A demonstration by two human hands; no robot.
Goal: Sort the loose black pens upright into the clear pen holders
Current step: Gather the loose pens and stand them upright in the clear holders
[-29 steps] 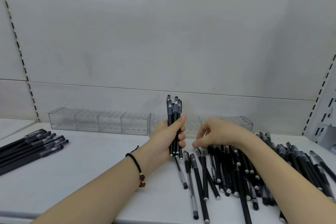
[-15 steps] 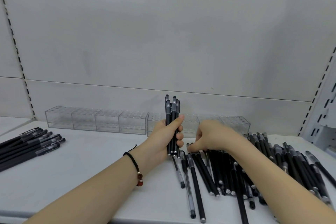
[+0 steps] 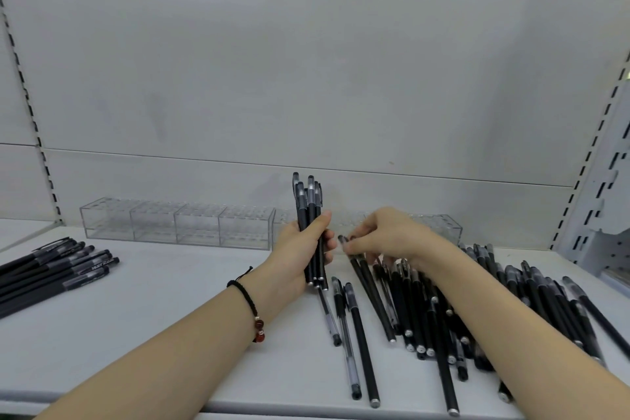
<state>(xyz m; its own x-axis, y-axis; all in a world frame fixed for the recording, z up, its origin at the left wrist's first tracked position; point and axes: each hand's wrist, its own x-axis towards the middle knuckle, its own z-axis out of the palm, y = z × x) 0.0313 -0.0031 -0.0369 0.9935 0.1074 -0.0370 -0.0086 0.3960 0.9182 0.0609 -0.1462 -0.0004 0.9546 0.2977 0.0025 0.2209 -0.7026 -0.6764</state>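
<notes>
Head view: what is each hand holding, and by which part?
Left hand grips an upright bundle of black plastic pens around mid-barrel. Right hand pinches one or two slanted black pens by their upper ends.

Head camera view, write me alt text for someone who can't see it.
A person's left hand grips an upright bundle of black pens above a white shelf, while the right hand pinches the top of a slanted pen at the edge of a loose pile. Clear pen holders line the back; more pens lie at far left.
</notes>
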